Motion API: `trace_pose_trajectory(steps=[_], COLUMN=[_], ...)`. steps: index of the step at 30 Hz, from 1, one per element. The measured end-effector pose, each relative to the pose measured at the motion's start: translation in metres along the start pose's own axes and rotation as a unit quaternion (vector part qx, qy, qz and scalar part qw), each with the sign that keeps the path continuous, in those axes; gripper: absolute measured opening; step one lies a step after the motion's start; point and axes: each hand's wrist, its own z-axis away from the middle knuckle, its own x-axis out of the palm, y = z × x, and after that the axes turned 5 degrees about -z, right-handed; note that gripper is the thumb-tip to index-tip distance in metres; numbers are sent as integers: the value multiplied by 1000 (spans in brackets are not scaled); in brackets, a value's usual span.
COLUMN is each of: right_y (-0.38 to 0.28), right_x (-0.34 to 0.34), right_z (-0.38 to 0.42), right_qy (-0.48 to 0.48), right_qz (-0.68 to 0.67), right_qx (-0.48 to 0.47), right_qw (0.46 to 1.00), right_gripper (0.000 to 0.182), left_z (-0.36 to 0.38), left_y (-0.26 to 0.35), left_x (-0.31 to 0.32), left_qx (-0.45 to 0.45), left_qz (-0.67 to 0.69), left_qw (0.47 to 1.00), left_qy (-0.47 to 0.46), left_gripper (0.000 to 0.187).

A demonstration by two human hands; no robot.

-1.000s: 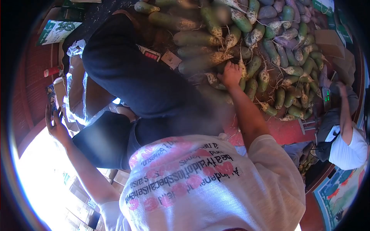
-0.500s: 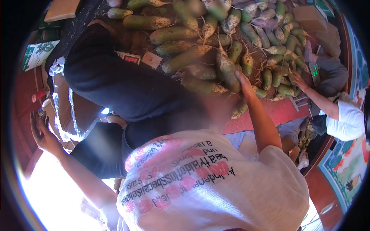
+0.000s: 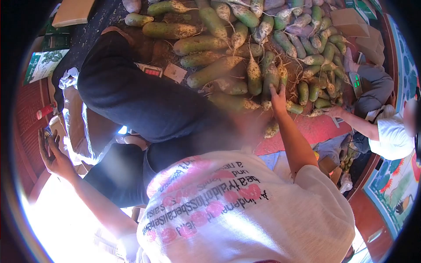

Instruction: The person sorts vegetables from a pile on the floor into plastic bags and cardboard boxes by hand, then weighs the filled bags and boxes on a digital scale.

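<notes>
A big heap of green, soil-streaked radishes (image 3: 210,44) lies on the ground ahead of me. My right hand (image 3: 277,98) reaches out over my dark trousers (image 3: 131,96) and grips the lower end of one upright green radish (image 3: 270,73) at the near edge of the heap. My left hand (image 3: 53,153) is raised far to the left with its fingers apart. A small flat object (image 3: 47,130) sits at its fingertips; whether the hand holds it is unclear. My white printed shirt (image 3: 237,206) fills the lower view.
Another person in a white top (image 3: 392,136) crouches at the right, a hand (image 3: 335,111) on the heap, beside a scale with green digits (image 3: 356,81). A scale with a red display (image 3: 149,70) lies near my knee. Cardboard boxes (image 3: 348,19) stand behind; clear plastic bags (image 3: 72,105) lie left.
My right hand let go of a large radish and shifted slightly up to another one. The other person's hand moved down along the heap's edge. My left hand stayed raised.
</notes>
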Motion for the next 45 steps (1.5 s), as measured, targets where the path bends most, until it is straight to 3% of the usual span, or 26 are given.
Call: trace_pose_trajectory(steps=[2, 3, 5, 6, 8, 10, 14, 17, 21, 24, 27, 30, 33, 36, 39, 42, 45], right_y=[0, -27, -84, -96, -107, -111, -85, -90, -74, -66, -74, -85, -76, -80, -81, -57, -55], right_x=[1, 8, 32, 48, 92, 135, 170, 157, 132, 145, 166, 189, 203, 209, 199, 179, 167], right_z=[-7, -3, 14, 7, -6, -14, -26, -9, -1, -20, -37, -47, -49, -55, -45, -48, -44], right_qy=[-18, -4, 25, -35, -208, -270, -217, -281, -341, -261, -244, -256, -219, -253, -207, -204, -235], right_qz=[143, 258, 468, 408, 396, 438, 560, 591, 533, 466, 419, 445, 441, 514, 576, 542, 468], right_qx=[-71, -147, -289, -368, -395, -444, -418, -341, -321, -305, -334, -130, -143, 12, -147, -343, -372], right_qw=[987, 955, 835, 834, 802, 733, 682, 675, 705, 789, 808, 848, 858, 820, 777, 739, 766], right_gripper=[57, 55, 52, 52, 52, 47, 42, 44, 57, 58, 63, 64, 57, 49, 32, 20, 18], left_z=[-1, 0, 2, 2, 4, 4, 5, 12, 13, 9, 3, -6, -12, -12, -14, -19, -22], left_y=[-8, -9, -6, -5, 2, 6, -27, -45, -34, -34, -28, -15, -10, -1, 8, 27, 35], left_x=[2, 3, 7, 8, 13, 17, 2, -6, 10, 21, 27, 28, 26, 24, 25, 23, 28], left_qx=[-5, -12, -25, -18, -35, -32, -61, -74, -63, -59, -57, -13, 8, 19, 29, 49, 63], left_qz=[5, 5, 3, 4, -2, -5, -29, -14, -30, -37, -18, -14, -3, 9, -9, -27, -27], left_qw=[1000, 1000, 1000, 1000, 999, 999, 998, 997, 998, 998, 998, 1000, 1000, 1000, 999, 998, 997], left_qy=[-3, -2, -1, -6, 0, -4, 5, -6, -2, -5, -2, 7, 27, 22, 31, 21, 32], left_gripper=[31, 31, 32, 33, 34, 33, 32, 32, 33, 33, 32, 31, 31, 32, 32, 31, 30])
